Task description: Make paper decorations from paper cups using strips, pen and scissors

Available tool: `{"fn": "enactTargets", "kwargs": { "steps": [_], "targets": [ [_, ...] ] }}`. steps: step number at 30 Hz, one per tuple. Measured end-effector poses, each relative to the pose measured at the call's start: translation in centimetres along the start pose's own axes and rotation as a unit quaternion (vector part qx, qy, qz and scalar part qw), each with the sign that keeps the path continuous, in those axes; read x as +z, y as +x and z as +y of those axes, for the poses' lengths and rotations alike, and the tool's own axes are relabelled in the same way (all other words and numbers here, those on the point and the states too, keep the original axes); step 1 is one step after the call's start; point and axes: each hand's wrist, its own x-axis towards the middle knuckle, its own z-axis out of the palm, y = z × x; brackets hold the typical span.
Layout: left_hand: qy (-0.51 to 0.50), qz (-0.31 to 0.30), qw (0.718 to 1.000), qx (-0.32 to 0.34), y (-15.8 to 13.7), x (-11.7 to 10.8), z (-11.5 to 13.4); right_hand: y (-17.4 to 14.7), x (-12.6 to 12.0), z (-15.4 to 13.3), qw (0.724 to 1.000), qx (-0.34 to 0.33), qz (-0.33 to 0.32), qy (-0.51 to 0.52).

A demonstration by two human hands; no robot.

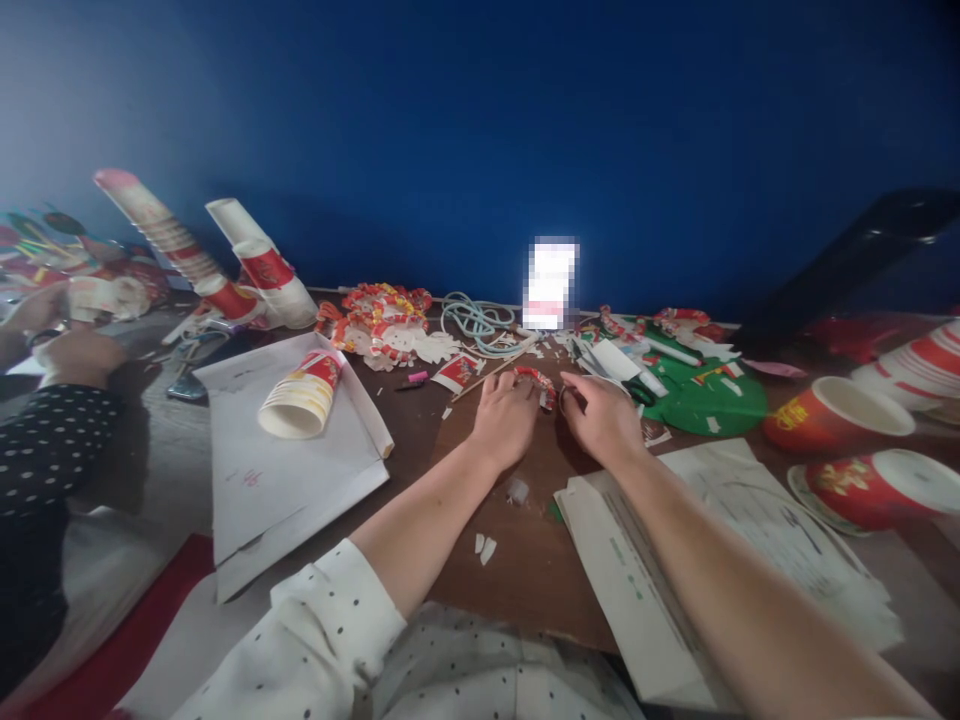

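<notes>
Over the brown table, my left hand (506, 415) has its fingers bent down onto a curved red-and-white paper strip (541, 384); its fingertips are partly hidden. Just right of that strip is my right hand (606, 418), thumb and forefinger a little apart, with nothing visible between them. Behind my right hand, a pair of dark-handled scissors (640, 390) rests by a green round sheet (709, 405) strewn with paper scraps. A red printed paper piece (457, 373) and a pink-capped pen (412, 381) lie left of my left hand.
Stacked paper cups (296, 405) lie on a white paper sheet (285, 500) at left. Red cups (840, 415) stand at right near papers (742, 530). A pile of red-and-white curls (386, 315), a coiled cable (480, 325) and a lit phone (550, 285) line the blue wall. Another person's hands (79, 350) work far left.
</notes>
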Motion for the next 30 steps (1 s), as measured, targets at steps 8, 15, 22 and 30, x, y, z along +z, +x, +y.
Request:
{"fn": "enactTargets", "kwargs": {
  "steps": [8,15,22,30],
  "targets": [
    [-0.018,-0.041,0.999,-0.013,0.16,-0.27,0.27,-0.06,0.18,0.11,1.0,-0.005,0.006,-0.001],
    [-0.027,-0.039,0.999,-0.014,0.0,0.04,0.25,-0.07,0.24,0.07,1.0,-0.009,0.007,-0.003],
    [-0.03,-0.016,0.999,-0.015,-0.13,0.28,0.36,-0.21,0.18,-0.22,0.999,-0.038,-0.032,-0.015],
    [-0.038,-0.018,0.999,-0.007,-0.1,0.19,0.3,-0.28,0.37,-0.27,0.997,-0.06,-0.045,0.013]
  ]
}}
